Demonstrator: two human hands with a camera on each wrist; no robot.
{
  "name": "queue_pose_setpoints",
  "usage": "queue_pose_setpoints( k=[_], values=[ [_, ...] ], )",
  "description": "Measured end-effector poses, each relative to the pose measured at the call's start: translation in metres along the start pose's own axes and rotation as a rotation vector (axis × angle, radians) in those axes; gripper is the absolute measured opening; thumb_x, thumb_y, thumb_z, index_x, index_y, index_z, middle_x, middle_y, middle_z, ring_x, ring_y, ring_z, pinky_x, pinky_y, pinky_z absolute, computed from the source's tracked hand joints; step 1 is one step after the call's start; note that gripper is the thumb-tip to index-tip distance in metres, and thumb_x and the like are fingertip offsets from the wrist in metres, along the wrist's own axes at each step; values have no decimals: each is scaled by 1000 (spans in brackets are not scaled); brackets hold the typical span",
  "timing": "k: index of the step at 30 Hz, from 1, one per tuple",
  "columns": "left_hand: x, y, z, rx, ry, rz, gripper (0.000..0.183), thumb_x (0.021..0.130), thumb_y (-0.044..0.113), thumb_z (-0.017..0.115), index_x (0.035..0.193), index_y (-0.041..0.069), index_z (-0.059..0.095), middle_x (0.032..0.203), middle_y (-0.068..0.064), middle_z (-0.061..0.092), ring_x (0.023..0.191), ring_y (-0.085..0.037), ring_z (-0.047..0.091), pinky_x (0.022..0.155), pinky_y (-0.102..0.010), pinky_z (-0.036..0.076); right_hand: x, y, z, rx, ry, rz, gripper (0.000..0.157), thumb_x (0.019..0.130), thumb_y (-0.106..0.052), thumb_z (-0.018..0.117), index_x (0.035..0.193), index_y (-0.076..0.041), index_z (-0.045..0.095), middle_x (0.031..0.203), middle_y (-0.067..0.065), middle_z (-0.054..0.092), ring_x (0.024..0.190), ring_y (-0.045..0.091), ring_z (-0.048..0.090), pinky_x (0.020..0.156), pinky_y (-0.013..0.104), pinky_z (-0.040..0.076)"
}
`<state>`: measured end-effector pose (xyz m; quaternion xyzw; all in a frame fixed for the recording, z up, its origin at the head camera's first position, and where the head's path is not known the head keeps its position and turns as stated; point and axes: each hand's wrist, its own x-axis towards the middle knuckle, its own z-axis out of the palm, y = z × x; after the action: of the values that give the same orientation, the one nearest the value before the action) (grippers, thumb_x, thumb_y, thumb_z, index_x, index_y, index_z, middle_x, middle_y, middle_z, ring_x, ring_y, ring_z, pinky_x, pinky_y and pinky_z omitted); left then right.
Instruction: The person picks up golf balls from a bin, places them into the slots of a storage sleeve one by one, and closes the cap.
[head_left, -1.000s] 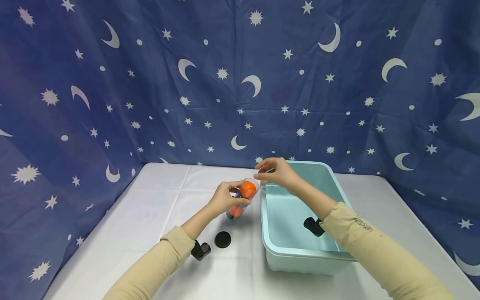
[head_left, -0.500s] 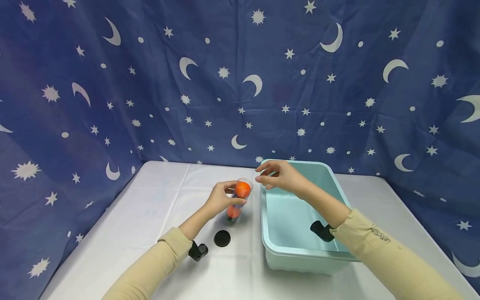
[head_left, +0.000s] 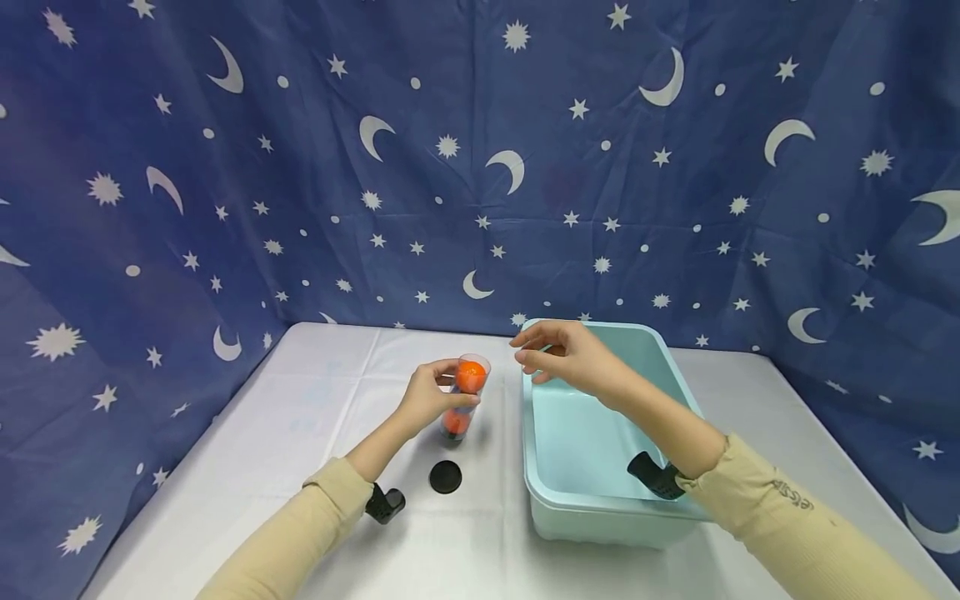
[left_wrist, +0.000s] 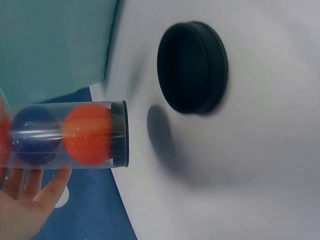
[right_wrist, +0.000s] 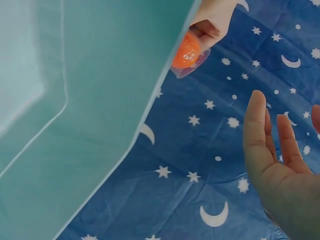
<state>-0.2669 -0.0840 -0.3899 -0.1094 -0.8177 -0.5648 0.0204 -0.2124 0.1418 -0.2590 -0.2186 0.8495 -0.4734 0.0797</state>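
Note:
My left hand (head_left: 427,400) grips a clear plastic tube (left_wrist: 63,136) around its side, thumb in front. Inside are an orange ball (head_left: 471,377) near the uncovered top, a blue ball (left_wrist: 36,136) in the middle and another orange ball (left_wrist: 88,134) at the black base (left_wrist: 120,134). The tube leans slightly to the right, its base close over the table. A round black lid (head_left: 446,477) lies on the table nearer me, hollow side visible in the left wrist view. My right hand (head_left: 570,357) hovers over the bin's left rim, fingers loosely bent, holding nothing.
A light-blue plastic bin (head_left: 581,504) stands right of the tube. The white-covered table (head_left: 315,417) extends to a navy curtain (head_left: 420,167) with moons and stars. Black wrist cameras sit at the left wrist (head_left: 385,504) and the right wrist (head_left: 654,477).
My left hand has carried the tube to the left, away from the bin, and the tube stands more upright. My right hand stays near the bin's rim, its forearm shifted slightly right.

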Motion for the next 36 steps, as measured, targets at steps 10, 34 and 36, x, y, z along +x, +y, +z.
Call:
queue_pose_setpoints(
  k=[10,34,36],
  values=[
    [-6,-3,-16,26,40,-19,59,70,9,82,124,0,58,116,-19,64,106,-35,61,91,-45,51,-16,-15,13,53,-33,-45,28,90,-10,60,114,3,61,107,19,64,83,17,66,78,34,58],
    [-13,-17,-45,43,153,-30,58,73,11,81,124,1,56,120,-20,60,107,-35,58,91,-44,51,-46,-24,66,89,-113,-108,17,90,-14,60,103,-5,67,106,11,66,79,12,65,75,27,55],
    [-13,-19,-48,45,165,-41,58,73,12,81,125,3,55,121,-20,60,107,-34,58,91,-43,51,-48,-23,73,73,-118,-110,16,90,-15,61,101,-6,67,105,8,67,80,10,64,75,24,54]
  ],
)
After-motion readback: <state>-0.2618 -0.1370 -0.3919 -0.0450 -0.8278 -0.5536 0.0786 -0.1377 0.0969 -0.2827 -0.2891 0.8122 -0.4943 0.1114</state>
